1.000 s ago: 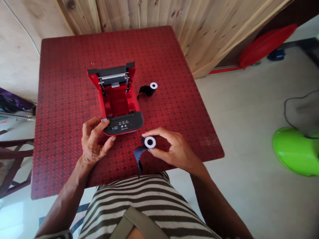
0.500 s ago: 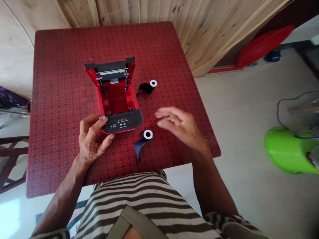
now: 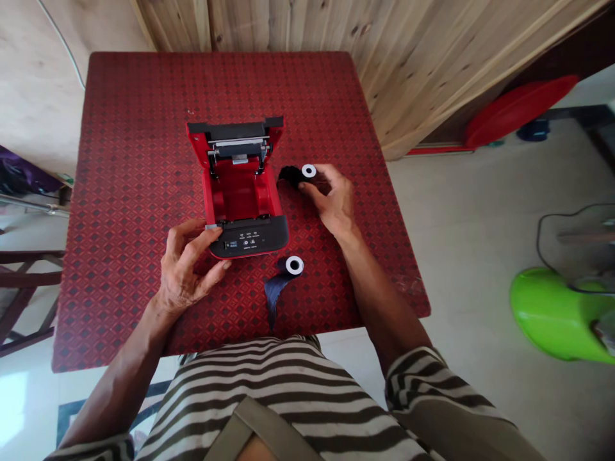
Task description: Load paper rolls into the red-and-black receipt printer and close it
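A red and black label printer [image 3: 247, 234] stands on the table with its lid [image 3: 237, 137] raised and its red inner bay showing nothing in it. My left hand [image 3: 185, 269] holds the printer's front left corner, fingertips on the black panel and thumb low at the front. Right of the printer, my right hand [image 3: 336, 198] has its thumb and fingers around a black ribbon roll [image 3: 308, 171] with a white end, whose loose tail curls leftward. A dark blue ribbon roll [image 3: 294, 265] with a white end lies nearer my body, its tail hanging toward the table's front edge.
The square table [image 3: 139, 160] has a red patterned top and stands against a wooden panel wall [image 3: 298, 25]. On the floor to the right are a green plastic stool or tub [image 3: 548, 314] and a dark cable. A wooden chair [image 3: 29, 278] stands to the left.
My right hand let go of the blue ribbon roll near the front, moved up and away, and took hold of the black roll. My left hand stays on the printer.
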The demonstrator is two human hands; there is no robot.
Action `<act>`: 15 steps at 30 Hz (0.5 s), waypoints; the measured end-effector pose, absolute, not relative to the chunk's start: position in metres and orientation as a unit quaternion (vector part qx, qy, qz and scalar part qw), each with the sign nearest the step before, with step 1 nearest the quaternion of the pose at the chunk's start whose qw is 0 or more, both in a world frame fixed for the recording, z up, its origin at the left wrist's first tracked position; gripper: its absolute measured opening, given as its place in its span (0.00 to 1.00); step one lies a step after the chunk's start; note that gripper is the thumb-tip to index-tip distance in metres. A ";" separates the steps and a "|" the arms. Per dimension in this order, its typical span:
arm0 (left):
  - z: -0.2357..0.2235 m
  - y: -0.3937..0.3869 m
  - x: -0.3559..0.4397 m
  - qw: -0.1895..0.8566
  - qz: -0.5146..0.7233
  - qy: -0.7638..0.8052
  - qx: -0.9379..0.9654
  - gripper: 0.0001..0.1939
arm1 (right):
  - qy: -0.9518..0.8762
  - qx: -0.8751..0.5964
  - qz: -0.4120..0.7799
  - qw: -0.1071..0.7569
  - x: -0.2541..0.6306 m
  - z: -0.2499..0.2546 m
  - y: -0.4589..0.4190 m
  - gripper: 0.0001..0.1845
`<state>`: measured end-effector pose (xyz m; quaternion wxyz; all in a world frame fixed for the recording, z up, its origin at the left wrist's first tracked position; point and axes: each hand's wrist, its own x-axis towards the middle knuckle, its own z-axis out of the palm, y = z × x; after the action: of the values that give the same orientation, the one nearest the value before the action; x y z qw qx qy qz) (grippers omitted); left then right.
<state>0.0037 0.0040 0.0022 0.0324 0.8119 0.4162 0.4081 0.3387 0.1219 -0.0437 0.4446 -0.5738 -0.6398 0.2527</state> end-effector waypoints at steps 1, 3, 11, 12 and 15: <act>0.002 0.004 0.004 0.033 0.407 0.415 0.813 0.32 | -0.640 -0.576 0.256 0.439 0.339 -0.044 0.122 0.21; 0.002 0.004 0.004 0.032 0.409 0.414 0.813 0.32 | -0.638 -0.573 0.268 0.439 0.337 -0.041 0.122 0.23; 0.003 0.001 0.007 0.030 0.402 0.431 0.807 0.29 | -0.620 -0.333 0.466 0.536 0.325 0.088 0.071 0.21; 0.003 0.001 0.008 0.030 0.401 0.433 0.807 0.29 | -0.670 -0.270 0.492 0.486 0.322 0.104 0.066 0.19; 0.003 0.000 0.008 0.034 0.403 0.430 0.807 0.29 | -0.784 -0.211 0.485 0.324 0.302 0.124 0.064 0.15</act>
<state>0.0078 0.0001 0.0027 0.0343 0.8068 0.4302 0.4035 0.3024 0.0639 0.1237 0.3242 -0.2114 -0.7844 0.4847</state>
